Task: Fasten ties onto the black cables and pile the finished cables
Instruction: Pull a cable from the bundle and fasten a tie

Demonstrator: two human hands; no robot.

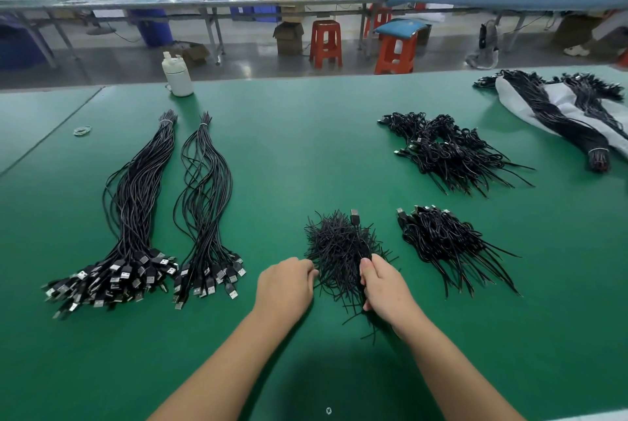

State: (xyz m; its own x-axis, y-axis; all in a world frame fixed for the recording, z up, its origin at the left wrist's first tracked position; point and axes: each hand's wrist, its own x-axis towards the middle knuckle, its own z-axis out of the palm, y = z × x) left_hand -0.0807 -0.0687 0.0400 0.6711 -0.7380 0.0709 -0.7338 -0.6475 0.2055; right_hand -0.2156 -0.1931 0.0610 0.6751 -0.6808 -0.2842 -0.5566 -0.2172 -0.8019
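A loose heap of black twist ties [336,247] lies on the green table [289,155] in front of me. My right hand [385,288] grips a coiled black cable [355,220] over the heap, its USB plug sticking up. My left hand [285,284] reaches into the heap's left edge, fingers curled at the ties; whether it pinches one is hidden. Two long bundles of untied cables [136,216] [207,213] lie to the left. Two piles of tied cables [441,237] [448,152] sit on the right.
A white bottle [177,75] stands at the table's far edge. Rubber bands [82,130] lie at far left. More cable bundles on white wrapping [564,114] occupy the far right corner. Red stools and other benches stand beyond the table.
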